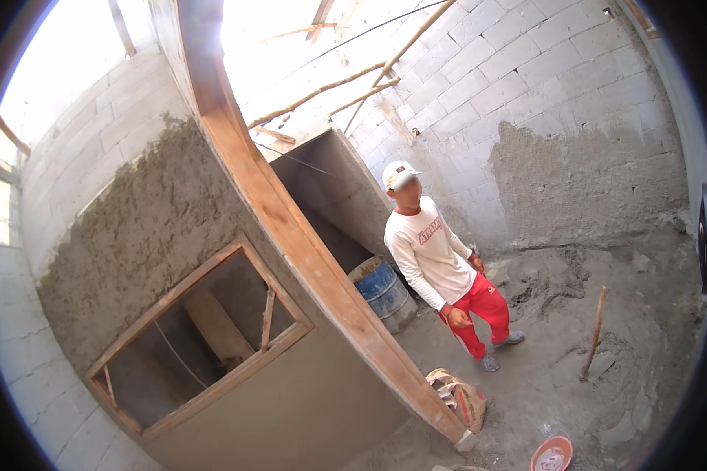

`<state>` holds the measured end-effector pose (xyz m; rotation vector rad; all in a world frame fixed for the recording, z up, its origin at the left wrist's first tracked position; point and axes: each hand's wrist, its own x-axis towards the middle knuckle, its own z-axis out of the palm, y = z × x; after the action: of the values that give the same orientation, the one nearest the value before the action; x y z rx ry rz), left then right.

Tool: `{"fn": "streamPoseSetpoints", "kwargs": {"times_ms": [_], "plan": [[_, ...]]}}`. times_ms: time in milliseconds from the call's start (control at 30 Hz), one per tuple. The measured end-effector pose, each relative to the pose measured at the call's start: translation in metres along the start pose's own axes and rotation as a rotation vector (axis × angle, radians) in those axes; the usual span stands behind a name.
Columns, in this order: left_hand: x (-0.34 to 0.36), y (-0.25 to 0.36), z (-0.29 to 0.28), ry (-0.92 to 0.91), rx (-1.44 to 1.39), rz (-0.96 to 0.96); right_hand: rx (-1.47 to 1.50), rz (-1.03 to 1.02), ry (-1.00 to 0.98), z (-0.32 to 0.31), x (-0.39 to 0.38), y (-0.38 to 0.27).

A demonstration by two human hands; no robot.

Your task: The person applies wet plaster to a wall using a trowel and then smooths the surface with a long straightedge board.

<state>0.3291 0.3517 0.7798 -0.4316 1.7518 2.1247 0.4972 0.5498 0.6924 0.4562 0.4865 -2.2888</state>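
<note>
Orange basin [565, 447], pale stuff inside, sits at the lower edge, right of centre, cut off by the frame; round, so no clear long axis. Wearer's hands out of frame: grip can't be told, nor which hand is nearer. Basin lies toward the lower edge, on the wearer's right side of the view. Up-left of it, a crumpled bag [469, 404] by the foot of a wooden beam [291, 243]; up-right, a stick [595, 334] standing from the grey floor [518, 392]. Farther off, a co-worker [440, 267], then a blue drum [389, 294]. Writing: red lettering on the co-worker's white shirt [412, 235], reddish print on the bag; not transcribed.
</note>
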Motion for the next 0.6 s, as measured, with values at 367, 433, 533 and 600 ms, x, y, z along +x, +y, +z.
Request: {"fn": "streamPoseSetpoints", "kwargs": {"times_ms": [367, 433, 533, 600], "plan": [[-0.005, -0.004, -0.012, 0.036, -0.012, -0.001, -0.373, -0.141, 0.182, -0.002, -0.005, 0.014], [-0.009, -0.004, -0.015, 0.044, -0.023, -0.004, -0.645, -0.289, 0.226, -0.013, 0.006, 0.022], [-0.009, -0.004, -0.013, 0.044, -0.03, -0.004, -1.387, -0.451, 0.165, -0.041, 0.026, 0.015], [-0.012, -0.004, -0.017, 0.057, -0.034, 0.0, -1.588, -0.511, 0.187, -0.013, 0.006, 0.007]]}}
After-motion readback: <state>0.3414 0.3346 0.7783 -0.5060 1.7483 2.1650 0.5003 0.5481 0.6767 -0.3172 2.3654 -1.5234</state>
